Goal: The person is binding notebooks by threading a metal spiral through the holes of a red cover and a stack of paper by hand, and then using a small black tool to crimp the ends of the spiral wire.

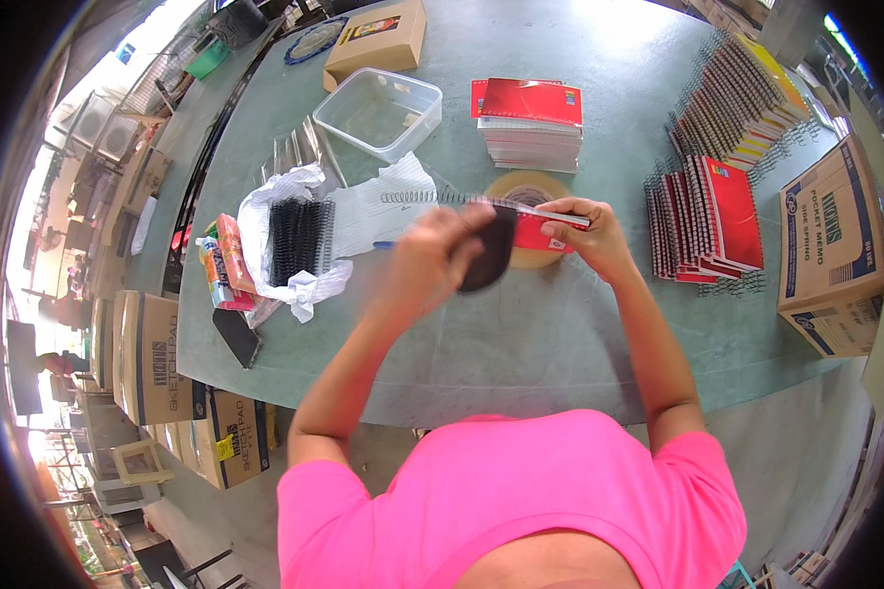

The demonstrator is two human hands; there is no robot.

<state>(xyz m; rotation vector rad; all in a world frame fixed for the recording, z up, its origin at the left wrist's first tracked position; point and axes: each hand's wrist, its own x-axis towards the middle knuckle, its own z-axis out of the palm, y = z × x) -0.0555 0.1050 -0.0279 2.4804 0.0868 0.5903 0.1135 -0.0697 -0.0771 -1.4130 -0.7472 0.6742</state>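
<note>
My right hand grips a small red notebook by its right end, thumb and fingers pinched on the edge. Along the notebook's far edge runs a wire spiral coil, its loose end sticking out to the left. My left hand is at the notebook's left end, beside the coil, its fingers smeared by motion. Next to those fingers is a dark rounded flat piece; whether I hold it is unclear. Beneath the notebook lies a wide tan roll, seemingly of tape.
Black coils lie in white crumpled paper at left. Behind are a clear plastic tub and a stack of unbound red-covered pads. Spiral-bound red notebooks, yellow-edged ones and a carton stand right.
</note>
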